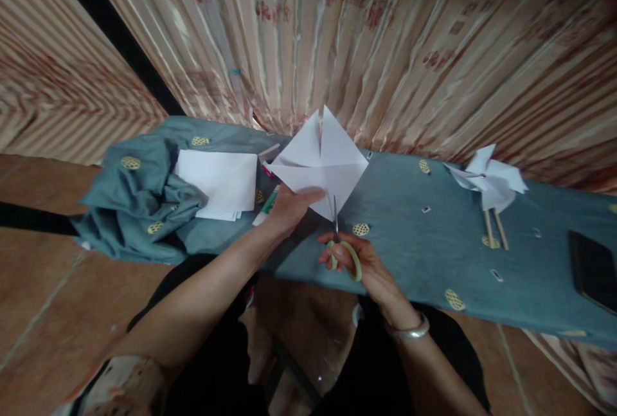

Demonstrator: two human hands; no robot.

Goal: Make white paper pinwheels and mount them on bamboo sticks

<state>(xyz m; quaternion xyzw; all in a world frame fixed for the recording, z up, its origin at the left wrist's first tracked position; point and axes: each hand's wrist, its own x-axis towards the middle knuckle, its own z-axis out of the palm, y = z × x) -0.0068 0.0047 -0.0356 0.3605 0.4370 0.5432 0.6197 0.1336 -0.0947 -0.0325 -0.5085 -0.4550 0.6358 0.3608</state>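
Head view: left hand pinches square white folded paper, corner up; right hand grips green-handled scissors, blades upward, seemingly into paper's lower edge

- The left hand pinches the lower left edge of a white paper square, held up above the tabletop.
- The right hand grips green-handled scissors, blades touching the paper's lower edge.
- A stack of white sheets lies left on the teal cloth.
- A paper pinwheel on sticks lies to the right.
- A dark phone sits at the far right.
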